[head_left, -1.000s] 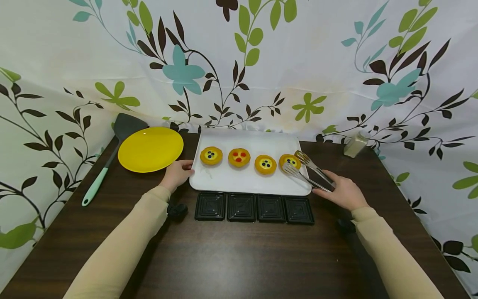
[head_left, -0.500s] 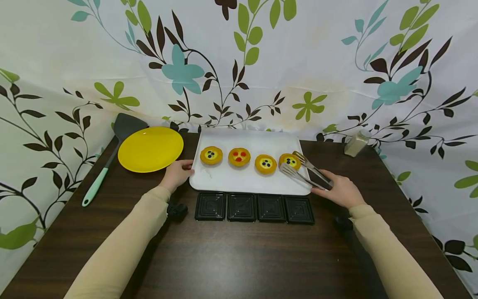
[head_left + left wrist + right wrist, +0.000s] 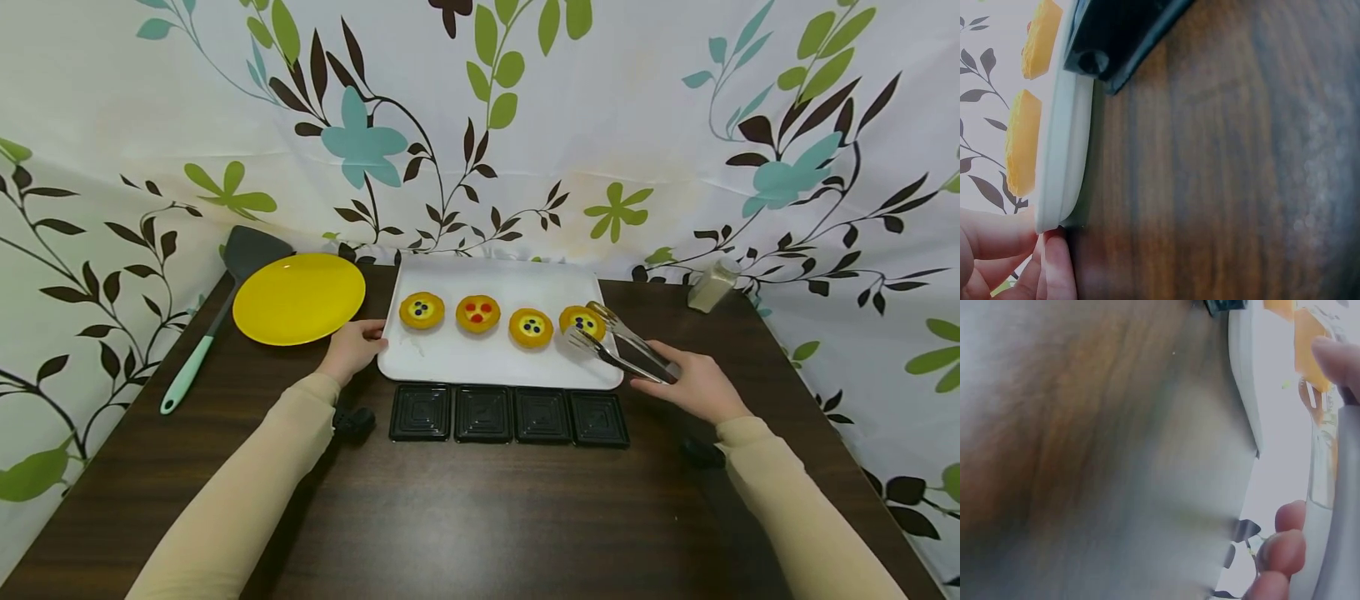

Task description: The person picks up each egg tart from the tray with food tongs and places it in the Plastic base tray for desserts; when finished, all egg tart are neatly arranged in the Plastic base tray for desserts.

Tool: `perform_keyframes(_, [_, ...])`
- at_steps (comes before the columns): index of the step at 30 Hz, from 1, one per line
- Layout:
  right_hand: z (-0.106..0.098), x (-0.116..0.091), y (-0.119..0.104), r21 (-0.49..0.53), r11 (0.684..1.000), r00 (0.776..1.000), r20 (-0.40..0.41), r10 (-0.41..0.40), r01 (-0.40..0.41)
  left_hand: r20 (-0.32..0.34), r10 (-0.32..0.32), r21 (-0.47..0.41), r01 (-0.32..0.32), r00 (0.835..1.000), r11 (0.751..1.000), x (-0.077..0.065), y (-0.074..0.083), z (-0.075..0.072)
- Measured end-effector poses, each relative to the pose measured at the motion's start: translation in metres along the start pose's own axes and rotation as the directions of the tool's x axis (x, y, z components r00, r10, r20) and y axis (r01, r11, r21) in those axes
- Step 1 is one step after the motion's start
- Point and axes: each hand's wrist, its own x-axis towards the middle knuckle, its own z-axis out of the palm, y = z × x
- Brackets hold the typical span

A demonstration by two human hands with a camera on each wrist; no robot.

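Right of centre in the frame, the tongs [image 3: 637,340] have their tips around the rightmost tart [image 3: 576,315]; whether they touch it I cannot tell. The right hand [image 3: 700,383] grips their handle end. Three other tarts [image 3: 477,313] share the white tray [image 3: 480,364], whose left end the left hand [image 3: 352,350] pinches. Below it in the frame sit four black dishes [image 3: 421,412]; upper left, a yellow plate [image 3: 300,300].

yellow plate [image 3: 300,298] over on the left, kinda hiding part of a dark grey spatula [image 3: 249,250] with a minty handle, little shaker [image 3: 712,286] back right, dark wood-look tabletop [image 3: 465,517], leafy floral cloth [image 3: 637,108] behind everything
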Motion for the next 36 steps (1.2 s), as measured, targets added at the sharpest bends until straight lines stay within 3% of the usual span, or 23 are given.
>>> perform_keyframes(16, [0.006, -0.066, 0.009, 0.097, 0.995, 1.000, 0.025, -0.004, 0.002, 0.006, 0.014, 0.011, -0.014, 1.000, 1.000, 0.002, -0.002, 0.001])
perform_keyframes(28, [0.007, -0.103, 0.007, 0.071, 0.997, 0.999, -0.009, -0.044, 0.044, 0.006, 0.017, 0.005, -0.017, 1.000, 1.000, -0.001, -0.004, -0.002])
perform_keyframes(36, [0.013, -0.111, 0.009, -0.019, 0.995, 0.994, -0.049, -0.098, 0.097, 0.004, 0.016, 0.007, -0.016, 1.000, 1.000, 0.002, -0.003, 0.001])
